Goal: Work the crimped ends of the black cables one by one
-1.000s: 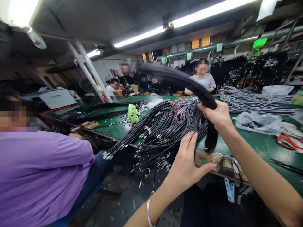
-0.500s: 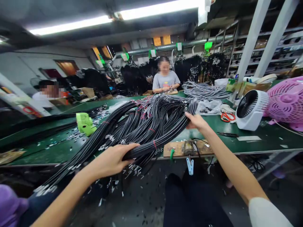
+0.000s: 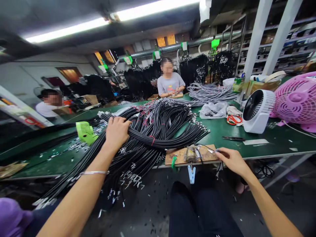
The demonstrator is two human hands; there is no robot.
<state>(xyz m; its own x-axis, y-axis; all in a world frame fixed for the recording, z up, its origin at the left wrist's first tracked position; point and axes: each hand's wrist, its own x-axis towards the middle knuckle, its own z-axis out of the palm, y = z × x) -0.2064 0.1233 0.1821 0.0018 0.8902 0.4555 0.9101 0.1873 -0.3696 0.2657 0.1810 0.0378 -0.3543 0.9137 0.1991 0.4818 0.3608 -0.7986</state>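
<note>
My left hand [image 3: 118, 132] is wrapped round one end of a bundle of black cables [image 3: 163, 143], tied with a red band. The bundle curves right across a larger heap of black cables [image 3: 158, 121], its far end fanned out on the table. At the right end of a wooden board [image 3: 179, 157], my right hand [image 3: 229, 158] has thumb and fingertips pressed together; whatever lies between them is too small to name. A small motor [image 3: 191, 154] sits on the board, with a blue clothes peg [image 3: 192, 173] below it at the table edge.
Right on the green table [image 3: 256, 148] are tweezers [image 3: 233, 138], orange-handled scissors [image 3: 233, 119], a white fan [image 3: 259, 112] and a pink fan [image 3: 296, 98]. A small green fan [image 3: 85, 132] stands left. One person [image 3: 170, 84] sits opposite, another [image 3: 48, 107] at the far left.
My right hand has let go of the cable bundle and moved down and right to the board. My left hand has moved up and left with its end, and the bundle now lies lower at the right.
</note>
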